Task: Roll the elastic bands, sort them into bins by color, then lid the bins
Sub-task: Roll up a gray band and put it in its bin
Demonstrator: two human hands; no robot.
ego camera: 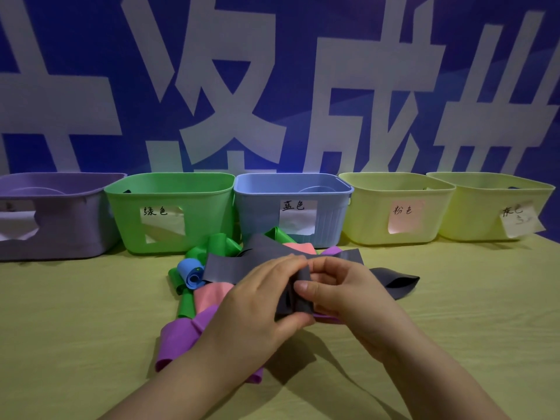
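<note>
My left hand (257, 301) and my right hand (342, 294) both pinch a partly rolled grey elastic band (298, 295) above the middle of the table. Its loose end (394, 283) trails to the right. A pile of bands lies under and behind the hands: a second grey band (242, 262), a rolled blue band (189, 272), green bands (218, 242), a pink band (212, 294) and a purple band (178, 334). Along the back stand a purple bin (60, 219), a green bin (169, 192), a blue bin (260, 201) and two yellow bins (369, 213) (472, 213), each with a paper label.
The table (75, 313) has a yellow-green cloth. A blue wall banner with large white characters (272, 86) rises right behind the bins. Something round shows inside the purple bin and the blue bin; what it is I cannot make out.
</note>
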